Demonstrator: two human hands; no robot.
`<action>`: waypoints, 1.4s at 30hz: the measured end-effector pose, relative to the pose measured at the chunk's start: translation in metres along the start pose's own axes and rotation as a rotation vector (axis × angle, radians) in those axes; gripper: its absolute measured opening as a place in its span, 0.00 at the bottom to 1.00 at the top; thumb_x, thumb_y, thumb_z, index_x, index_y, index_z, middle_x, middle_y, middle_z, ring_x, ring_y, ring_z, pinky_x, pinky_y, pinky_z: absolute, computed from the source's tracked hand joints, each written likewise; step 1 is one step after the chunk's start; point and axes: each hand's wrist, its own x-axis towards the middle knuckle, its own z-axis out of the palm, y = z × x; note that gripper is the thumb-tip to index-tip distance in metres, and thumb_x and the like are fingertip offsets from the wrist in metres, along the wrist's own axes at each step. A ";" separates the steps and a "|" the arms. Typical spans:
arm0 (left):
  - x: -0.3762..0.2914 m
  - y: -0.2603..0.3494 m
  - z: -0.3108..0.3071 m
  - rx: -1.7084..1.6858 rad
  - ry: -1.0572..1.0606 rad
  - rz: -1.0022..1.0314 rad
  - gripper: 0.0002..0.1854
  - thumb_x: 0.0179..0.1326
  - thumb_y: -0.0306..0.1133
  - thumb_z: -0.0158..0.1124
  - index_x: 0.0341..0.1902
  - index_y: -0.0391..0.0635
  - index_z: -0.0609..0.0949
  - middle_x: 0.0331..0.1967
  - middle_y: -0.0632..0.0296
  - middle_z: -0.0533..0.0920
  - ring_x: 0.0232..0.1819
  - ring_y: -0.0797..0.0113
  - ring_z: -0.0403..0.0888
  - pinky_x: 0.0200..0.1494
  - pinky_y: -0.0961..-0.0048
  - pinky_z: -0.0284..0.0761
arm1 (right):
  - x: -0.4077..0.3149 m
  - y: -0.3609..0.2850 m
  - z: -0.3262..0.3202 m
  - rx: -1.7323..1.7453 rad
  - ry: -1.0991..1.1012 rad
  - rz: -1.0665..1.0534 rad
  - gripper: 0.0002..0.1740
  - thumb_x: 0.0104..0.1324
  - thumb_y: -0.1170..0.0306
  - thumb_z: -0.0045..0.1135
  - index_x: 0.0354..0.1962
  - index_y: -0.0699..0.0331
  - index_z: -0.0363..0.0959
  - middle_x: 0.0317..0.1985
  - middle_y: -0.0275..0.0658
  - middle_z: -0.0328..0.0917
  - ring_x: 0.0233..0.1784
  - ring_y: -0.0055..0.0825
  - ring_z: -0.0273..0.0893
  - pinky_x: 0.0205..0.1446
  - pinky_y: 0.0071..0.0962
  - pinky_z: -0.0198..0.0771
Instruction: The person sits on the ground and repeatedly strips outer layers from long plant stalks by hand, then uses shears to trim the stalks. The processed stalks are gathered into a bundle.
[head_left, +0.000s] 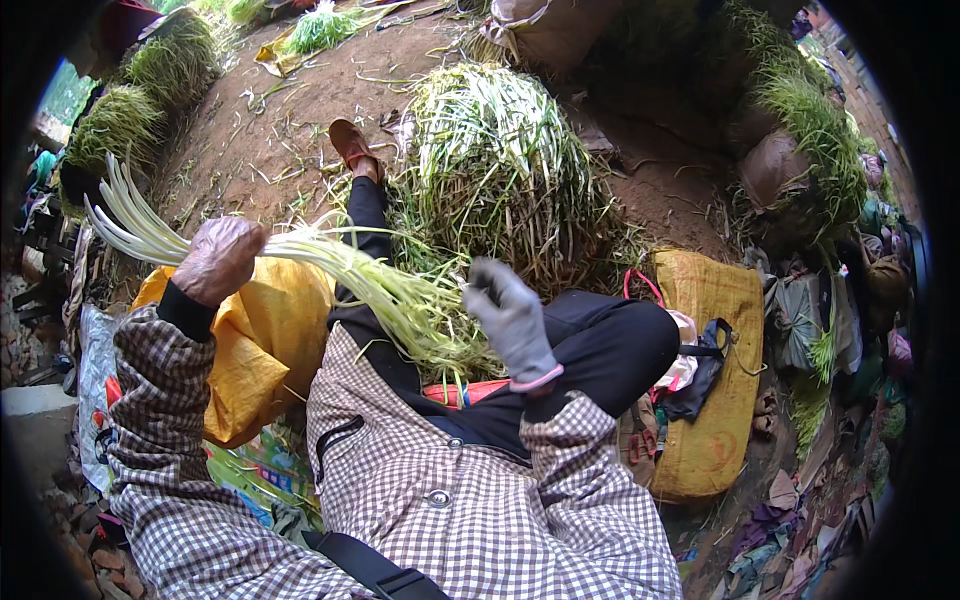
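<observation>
My left hand (217, 259), bare, is closed around a bunch of long pale-green stalks (322, 255). Their white ends fan out at the upper left, and their leafy, shredded ends hang over my lap. On my right hand (510, 322) is a grey glove with a pink cuff. Its fingers are curled just right of the leafy ends; whether anything lies between them cannot be told. Beyond my knees stands a large heap of green and white stalks (502, 150). More loose pale greenery lies between my legs.
A yellow-orange sack (262, 337) lies beside my left arm. Another yellow woven sack (705, 442), with a dark strap and cloth on it, is right of my bent knee. Grass-like bundles (116, 124) line the left, more greenery (810, 127) the right. Plant scraps litter the dirt ground (262, 112).
</observation>
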 end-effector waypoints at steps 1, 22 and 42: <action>-0.002 0.002 -0.009 0.026 0.018 0.005 0.04 0.57 0.27 0.51 0.29 0.41 0.74 0.19 0.51 0.74 0.28 0.48 0.77 0.30 0.56 0.70 | 0.015 -0.019 -0.004 -0.016 0.059 -0.135 0.23 0.56 0.75 0.59 0.51 0.66 0.70 0.36 0.43 0.78 0.36 0.27 0.79 0.39 0.24 0.77; 0.036 -0.163 -0.128 0.303 0.743 -0.267 0.14 0.54 0.26 0.62 0.46 0.41 0.78 0.36 0.51 0.80 0.38 0.57 0.79 0.47 0.63 0.74 | -0.013 -0.013 -0.053 -0.342 -0.059 0.122 0.41 0.56 0.64 0.61 0.64 0.66 0.56 0.65 0.50 0.60 0.66 0.41 0.63 0.69 0.30 0.58; 0.019 -0.004 -0.175 0.064 0.781 0.078 0.15 0.51 0.21 0.61 0.45 0.40 0.79 0.40 0.52 0.81 0.40 0.51 0.80 0.43 0.63 0.75 | 0.056 0.014 -0.111 -0.555 0.313 -0.537 0.25 0.53 0.76 0.61 0.50 0.66 0.68 0.34 0.51 0.80 0.34 0.41 0.82 0.38 0.31 0.80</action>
